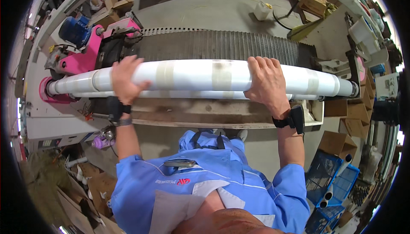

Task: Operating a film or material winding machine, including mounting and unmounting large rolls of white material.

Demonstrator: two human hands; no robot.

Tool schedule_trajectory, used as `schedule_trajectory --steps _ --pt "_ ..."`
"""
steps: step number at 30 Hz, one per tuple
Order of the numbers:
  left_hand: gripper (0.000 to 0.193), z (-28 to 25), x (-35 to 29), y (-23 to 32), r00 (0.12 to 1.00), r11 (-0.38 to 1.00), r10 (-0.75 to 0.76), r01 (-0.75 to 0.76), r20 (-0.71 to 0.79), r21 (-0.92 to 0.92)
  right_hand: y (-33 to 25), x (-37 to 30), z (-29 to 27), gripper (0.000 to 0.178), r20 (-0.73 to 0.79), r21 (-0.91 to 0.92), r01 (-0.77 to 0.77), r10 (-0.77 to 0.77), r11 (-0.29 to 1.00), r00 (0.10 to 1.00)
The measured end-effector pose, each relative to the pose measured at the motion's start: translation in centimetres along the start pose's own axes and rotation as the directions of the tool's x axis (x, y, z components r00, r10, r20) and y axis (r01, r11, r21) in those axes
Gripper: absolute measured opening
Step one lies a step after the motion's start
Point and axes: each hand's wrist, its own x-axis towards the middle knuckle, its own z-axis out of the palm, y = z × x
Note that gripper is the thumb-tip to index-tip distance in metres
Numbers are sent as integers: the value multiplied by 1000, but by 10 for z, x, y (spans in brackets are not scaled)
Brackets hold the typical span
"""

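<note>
1. A long white roll (194, 75) with beige bands (221, 76) lies crosswise in front of the person, its left end by a pink holder (44, 92), its right end at a dark fitting (355, 89).
2. The hands are well apart. The left hand (124, 81), slightly blurred, is over the roll's left part, fingers spread, thumb out.
3. The right hand (268, 82) bends over the roll's right part, fingers over the far side; whether it grips or only rests, I cannot tell.
4. A second, thinner-looking white roll (179, 94) shows along the near side, above a brownish trough (183, 115).
5. Beyond lies a dark ridged belt (222, 44); left of it, a pink bracket (81, 59) and a blue motor (73, 32).
6. Farther out are a white jug (261, 11) on the floor and, at right, a blue crate (314, 174).
</note>
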Motion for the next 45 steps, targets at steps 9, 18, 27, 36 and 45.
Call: schedule_trajectory --steps 9,18,27,36,45 --pt "98 17 55 167 997 997 67 -66 -33 34 18 6 -8 51 296 90 -15 -13 996 955" --pt "73 4 92 150 915 956 151 -40 375 -290 32 -17 12 37 -152 28 173 -167 985 974" --pt "81 2 69 147 957 988 36 8 287 -151 53 -6 -18 62 299 64 29 -47 998 953" --pt "91 43 24 190 976 999 -50 50 -214 -5 52 -10 -14 69 241 98 50 -72 994 968" --pt "112 175 -102 266 885 899 -364 415 292 -139 50 -11 -15 82 284 81 -1 -22 997 959"
